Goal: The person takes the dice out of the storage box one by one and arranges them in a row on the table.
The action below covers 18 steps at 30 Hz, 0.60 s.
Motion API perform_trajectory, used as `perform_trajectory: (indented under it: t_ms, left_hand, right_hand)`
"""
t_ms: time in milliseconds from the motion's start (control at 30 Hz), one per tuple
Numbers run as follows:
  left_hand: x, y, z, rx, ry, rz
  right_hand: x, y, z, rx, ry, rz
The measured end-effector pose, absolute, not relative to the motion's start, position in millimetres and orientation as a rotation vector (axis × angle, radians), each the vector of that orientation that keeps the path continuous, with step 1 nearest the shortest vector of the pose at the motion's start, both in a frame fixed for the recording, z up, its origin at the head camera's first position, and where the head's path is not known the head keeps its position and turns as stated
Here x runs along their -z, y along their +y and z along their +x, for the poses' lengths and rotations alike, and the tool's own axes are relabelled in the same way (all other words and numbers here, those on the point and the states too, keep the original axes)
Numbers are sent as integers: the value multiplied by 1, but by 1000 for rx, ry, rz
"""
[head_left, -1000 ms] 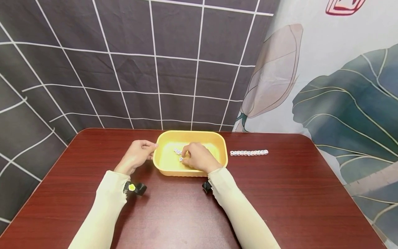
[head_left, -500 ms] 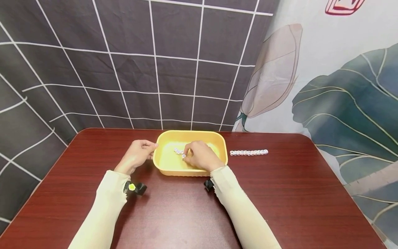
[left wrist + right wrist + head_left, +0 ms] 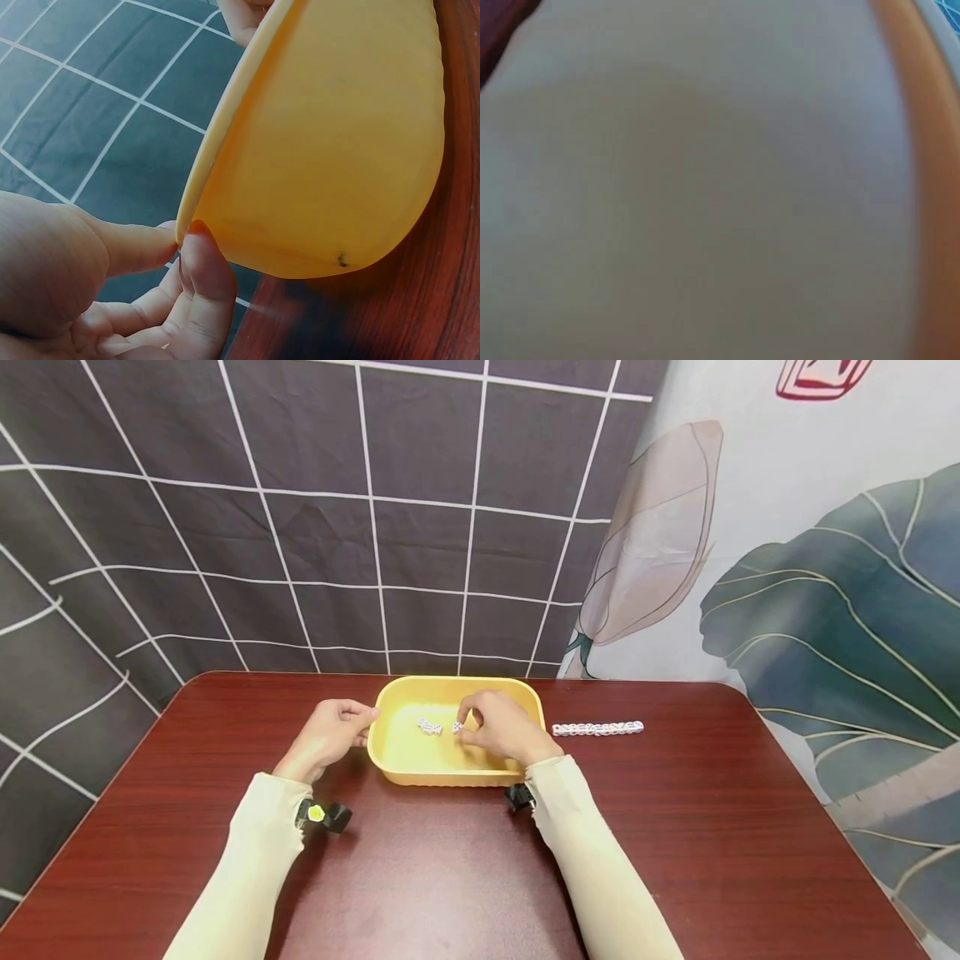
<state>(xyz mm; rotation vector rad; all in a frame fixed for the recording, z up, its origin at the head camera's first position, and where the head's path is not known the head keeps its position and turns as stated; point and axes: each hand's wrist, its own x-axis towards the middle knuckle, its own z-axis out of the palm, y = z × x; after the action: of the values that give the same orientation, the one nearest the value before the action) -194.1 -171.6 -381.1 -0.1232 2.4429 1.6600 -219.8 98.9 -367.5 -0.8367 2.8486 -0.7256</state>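
A yellow plastic basin (image 3: 405, 768) stands on the table near its far edge. At the basin's left end my left hand (image 3: 327, 737) pinches the rim; in the left wrist view the thumb and a finger of that hand (image 3: 191, 259) meet on either side of the rim. Over the inside of the basin, my right hand (image 3: 504, 727) pinches a white die (image 3: 457, 727) between thumb and index finger. Left of it, several white dice (image 3: 430, 727) lie together on the basin floor. The right wrist view is filled by a blurred pale surface, hiding the fingers.
Right of the basin, a long row of white dice (image 3: 597, 728) lies end to end on the red-brown table (image 3: 450, 877). A dark grid-patterned cloth (image 3: 300, 527) hangs behind the table, and a leaf-print cloth (image 3: 825, 610) hangs on the right.
My right hand has moved right and slightly away inside the basin, carrying a die away from the small group of dice. My left hand keeps its hold on the rim.
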Motion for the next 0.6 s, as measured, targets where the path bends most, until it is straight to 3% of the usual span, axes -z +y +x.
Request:
perform_trajectory:
  t_ms: [600]
  left_hand:
    - [382, -172, -195, -1653, 2449, -125]
  right_hand:
    - [352, 129, -224, 835, 2894, -801]
